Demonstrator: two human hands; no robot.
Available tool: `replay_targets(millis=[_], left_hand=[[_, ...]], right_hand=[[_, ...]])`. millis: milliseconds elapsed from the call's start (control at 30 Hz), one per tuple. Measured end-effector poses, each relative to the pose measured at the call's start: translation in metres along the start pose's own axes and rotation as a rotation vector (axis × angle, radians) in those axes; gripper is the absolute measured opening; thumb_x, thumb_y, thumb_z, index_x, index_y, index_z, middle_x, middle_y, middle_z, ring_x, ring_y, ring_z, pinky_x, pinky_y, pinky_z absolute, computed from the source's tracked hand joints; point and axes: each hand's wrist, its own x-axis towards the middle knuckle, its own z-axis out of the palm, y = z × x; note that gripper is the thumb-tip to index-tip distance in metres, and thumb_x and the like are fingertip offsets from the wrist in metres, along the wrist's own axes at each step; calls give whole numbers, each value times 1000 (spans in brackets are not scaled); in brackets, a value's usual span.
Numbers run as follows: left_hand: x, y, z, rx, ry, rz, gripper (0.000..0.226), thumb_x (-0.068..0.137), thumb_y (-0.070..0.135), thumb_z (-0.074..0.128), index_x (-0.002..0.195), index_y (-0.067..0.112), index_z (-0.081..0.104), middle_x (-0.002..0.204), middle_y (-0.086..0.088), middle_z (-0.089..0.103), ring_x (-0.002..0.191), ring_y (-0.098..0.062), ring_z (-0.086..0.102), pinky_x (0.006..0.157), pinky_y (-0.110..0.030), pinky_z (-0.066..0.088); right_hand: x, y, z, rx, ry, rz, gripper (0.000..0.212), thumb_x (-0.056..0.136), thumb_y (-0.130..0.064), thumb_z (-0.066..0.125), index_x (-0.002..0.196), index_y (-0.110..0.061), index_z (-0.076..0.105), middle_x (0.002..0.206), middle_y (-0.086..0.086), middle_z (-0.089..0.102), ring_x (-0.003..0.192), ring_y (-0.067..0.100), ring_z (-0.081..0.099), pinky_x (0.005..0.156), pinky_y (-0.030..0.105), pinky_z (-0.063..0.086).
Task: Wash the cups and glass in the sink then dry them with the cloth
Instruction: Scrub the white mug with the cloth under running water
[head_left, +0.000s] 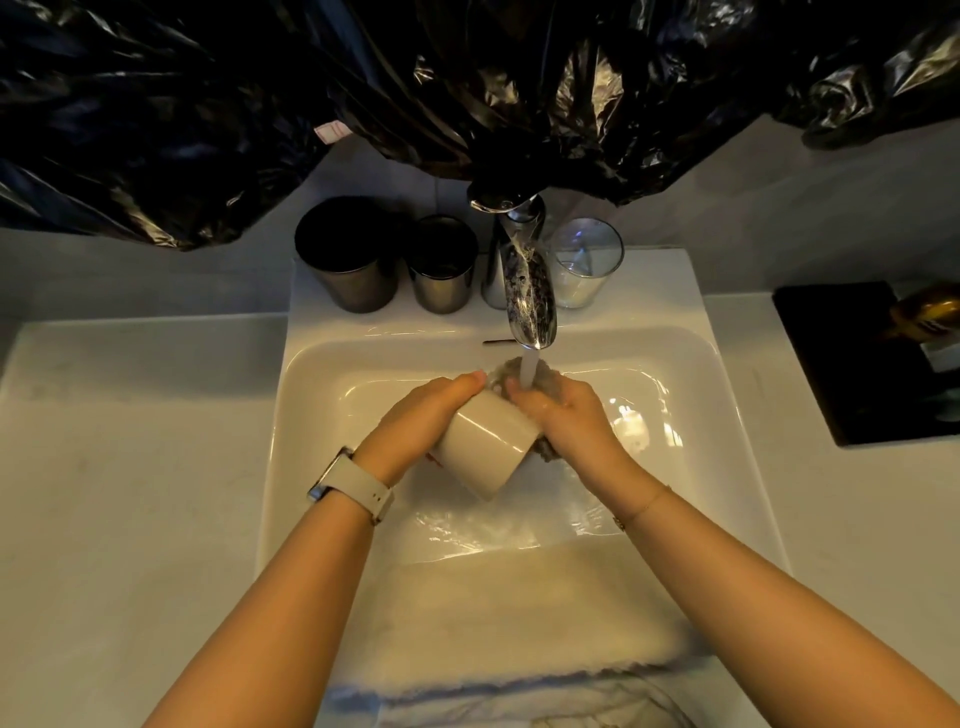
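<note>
Draped over the near rim of the sink lies a pale folded cloth, apparently the one meant for drying; no hand touches it. Beyond it, over the basin, the person's two hands meet under the running water. The left hand is curled round a white cup, tipped so its base points back toward the camera and its mouth faces the far side. The right hand grips a grey scrubbing pad pressed against the cup's mouth, right where the stream from the tap falls. How far the pad reaches inside the cup cannot be told.

On the far ledge of the sink stand a large dark cup at left, a smaller metal cup just beside it, and a clear glass to the right of the tap. Whether any of these is already washed cannot be read from here.

Judging by this, the task is in its washing stage: one cup is being scrubbed, up to three pieces may remain, and all the drying is yet to be done.
</note>
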Motion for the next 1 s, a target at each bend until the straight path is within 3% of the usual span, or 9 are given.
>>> replay_targets(millis=[67, 200, 267, 367, 467, 533, 733, 900, 1000], left_hand=[[-5, -2, -3, -24, -45, 22, 52, 92, 66, 47, 114, 23, 65, 106, -1, 69, 95, -18, 65, 72, -33, 53], [-17, -28, -5, -207, -167, 41, 57, 81, 68, 58, 126, 34, 61, 119, 7, 69, 114, -14, 63, 100, -36, 51], [-22, -33, 2, -208, -131, 37, 56, 79, 66, 60, 123, 32, 63, 116, 5, 70, 108, -16, 65, 85, -32, 56], [-27, -30, 11, -309, 35, 8, 54, 80, 65, 58, 118, 28, 64, 113, -5, 69, 97, -18, 66, 61, -26, 53], [-31, -31, 7, -496, 161, -1, 31, 94, 57, 51, 108, 31, 60, 104, -8, 65, 93, -23, 65, 57, -31, 50], [-36, -31, 3, -567, 189, 8, 28, 96, 55, 48, 106, 30, 57, 102, -9, 64, 91, -25, 64, 58, -32, 48], [-46, -33, 2, -555, 162, 6, 27, 95, 54, 50, 106, 31, 58, 100, -6, 64, 90, -23, 63, 63, -35, 49], [-48, -36, 12, -541, 125, -29, 29, 96, 54, 49, 107, 30, 59, 99, -6, 61, 88, -21, 61, 59, -32, 50], [-47, -38, 17, -531, 115, -51, 32, 94, 56, 49, 107, 28, 59, 97, -8, 62, 85, -22, 62, 57, -31, 49]], right_hand=[[0, -2, 1, 34, 89, 25, 39, 91, -49, 58, 82, -13, 67, 50, -6, 56, 44, 7, 49, 49, 24, 38], [-6, -10, -6, 174, 125, 82, 36, 97, -44, 50, 94, -14, 71, 76, 3, 70, 66, 13, 67, 58, 26, 54], [-8, -9, -4, 219, 97, 67, 30, 97, -38, 54, 103, -12, 68, 86, 6, 71, 70, 12, 68, 53, 20, 51], [-14, 1, -6, 192, 103, -10, 26, 92, -24, 64, 116, -20, 56, 106, 0, 67, 87, 7, 65, 65, 14, 51], [-26, 19, -21, -185, 173, -222, 33, 81, -23, 77, 102, -18, 52, 92, -13, 65, 77, -3, 63, 63, 13, 47], [-32, 37, -33, -550, 175, -318, 38, 78, -35, 78, 95, -18, 50, 84, -12, 64, 70, 6, 60, 58, 21, 44], [-30, 61, -53, -1092, 175, -243, 45, 95, -52, 46, 105, -10, 59, 87, 8, 69, 77, 30, 64, 60, 34, 44], [-37, 61, -65, -989, 284, -148, 41, 94, -45, 56, 116, -10, 53, 89, 7, 67, 81, 29, 63, 60, 32, 40], [-49, 66, -68, -820, 270, -141, 21, 89, -28, 68, 98, -10, 64, 89, 4, 65, 83, 24, 61, 65, 27, 35]])
